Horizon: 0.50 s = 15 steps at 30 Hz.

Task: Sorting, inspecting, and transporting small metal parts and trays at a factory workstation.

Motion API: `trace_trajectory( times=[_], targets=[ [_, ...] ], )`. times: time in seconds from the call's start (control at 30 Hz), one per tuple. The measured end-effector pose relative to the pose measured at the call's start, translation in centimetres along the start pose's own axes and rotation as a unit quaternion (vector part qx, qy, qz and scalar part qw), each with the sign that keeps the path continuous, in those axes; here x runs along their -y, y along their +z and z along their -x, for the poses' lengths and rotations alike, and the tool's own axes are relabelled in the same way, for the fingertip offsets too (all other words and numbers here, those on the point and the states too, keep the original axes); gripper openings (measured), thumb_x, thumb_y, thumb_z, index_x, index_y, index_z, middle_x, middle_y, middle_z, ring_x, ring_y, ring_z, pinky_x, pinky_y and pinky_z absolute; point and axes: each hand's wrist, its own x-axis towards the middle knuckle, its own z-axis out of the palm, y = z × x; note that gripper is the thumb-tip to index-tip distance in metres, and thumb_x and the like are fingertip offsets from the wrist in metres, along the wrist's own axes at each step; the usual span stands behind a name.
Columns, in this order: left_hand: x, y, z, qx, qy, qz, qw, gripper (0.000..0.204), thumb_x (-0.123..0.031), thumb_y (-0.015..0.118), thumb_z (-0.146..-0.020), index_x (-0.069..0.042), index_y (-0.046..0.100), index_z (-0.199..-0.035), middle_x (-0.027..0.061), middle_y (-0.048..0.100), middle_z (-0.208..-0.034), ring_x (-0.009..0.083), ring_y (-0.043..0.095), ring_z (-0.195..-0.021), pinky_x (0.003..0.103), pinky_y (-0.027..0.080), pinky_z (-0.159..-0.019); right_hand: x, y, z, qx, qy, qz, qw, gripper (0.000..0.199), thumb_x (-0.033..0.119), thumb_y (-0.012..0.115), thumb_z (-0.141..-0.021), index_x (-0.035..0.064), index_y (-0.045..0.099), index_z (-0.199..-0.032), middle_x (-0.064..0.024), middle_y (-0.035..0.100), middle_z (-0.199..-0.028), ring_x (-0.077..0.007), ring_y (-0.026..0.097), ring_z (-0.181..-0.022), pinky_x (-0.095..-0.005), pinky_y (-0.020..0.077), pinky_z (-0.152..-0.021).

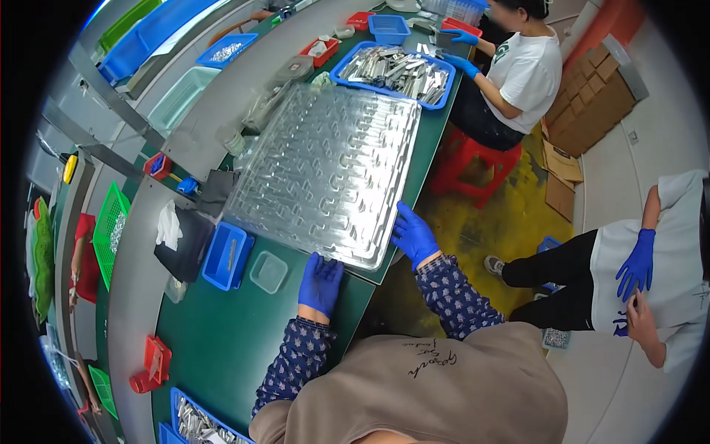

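Gloves first: left hand in a blue rubber glove [320, 283] lies flat, fingers [325, 265] spread, tips touching the near edge of the big clear moulded plastic tray [325, 170], gripping nothing. That tray is glossy, rectangular, ribbed with rows of shallow pockets, resting on the dark green worktop [222, 348], its long axis running away from the person and tilting up to the right. Left of it sits a small blue plastic bin [225, 255] and a clear square lid [268, 271]. Right hand, also blue-gloved [414, 235], presses open-palmed on the tray's near right corner, holding nothing.
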Motion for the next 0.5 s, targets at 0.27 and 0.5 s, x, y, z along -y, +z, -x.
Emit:
trace_trajectory(
  times=[0.27,0.5],
  targets=[
    [-0.4,-0.3,-1.4,-0.030,-0.033,-0.016,0.999,0.062,-0.031,0.062,-0.074,0.001,0.032,-0.118,0.0156,0.037,-0.114,0.0299,0.037,-0.108,0.038,0.035,-0.092,0.9,-1.3,-1.2,-0.030,0.060,-0.053,0.996,0.048,0.041,0.058,-0.075,0.0079,0.048,-0.109,-0.0077,0.049,-0.099,-0.0165,0.047,-0.091,-0.0306,0.0425,-0.076],
    [0.1,0.6,-1.4,-0.020,-0.005,0.085,0.996,0.068,-0.035,0.062,-0.073,-0.004,0.029,-0.124,0.0149,0.029,-0.123,0.0317,0.032,-0.113,0.040,0.029,-0.095,1.8,0.5,-2.2,0.001,0.044,0.067,0.997,0.042,0.039,0.061,-0.073,0.0092,0.053,-0.103,-0.0042,0.058,-0.092,-0.0146,0.054,-0.081,-0.0260,0.0450,-0.067]
  ],
)
